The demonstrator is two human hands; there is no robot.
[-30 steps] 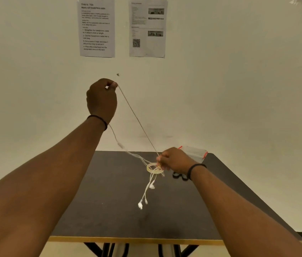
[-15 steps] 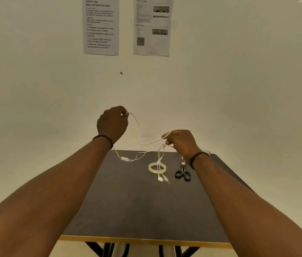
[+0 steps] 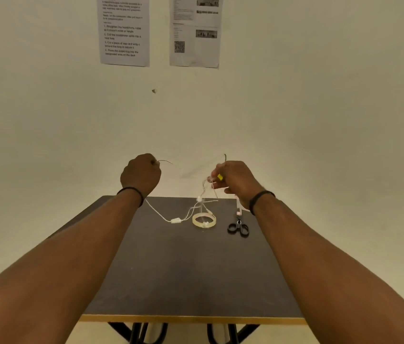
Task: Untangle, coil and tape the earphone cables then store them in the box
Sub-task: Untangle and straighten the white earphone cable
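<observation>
A white earphone cable runs between my two raised hands above the far end of the dark table. My left hand grips one end, with a short bit of cable sticking out past the thumb. My right hand pinches a bunch of cable strands; an earbud and the inline remote hang below. A roll of clear tape lies flat under the dangling strands. The box is mostly hidden behind my right wrist.
Small black-handled scissors lie right of the tape roll. Two printed sheets hang on the wall behind the table. The table's yellow front edge is near me, with black legs beneath.
My left hand has dropped from high up to the level of my right hand. My right hand rose off the tape roll, and the taut cable went slack, bunching at the right hand.
</observation>
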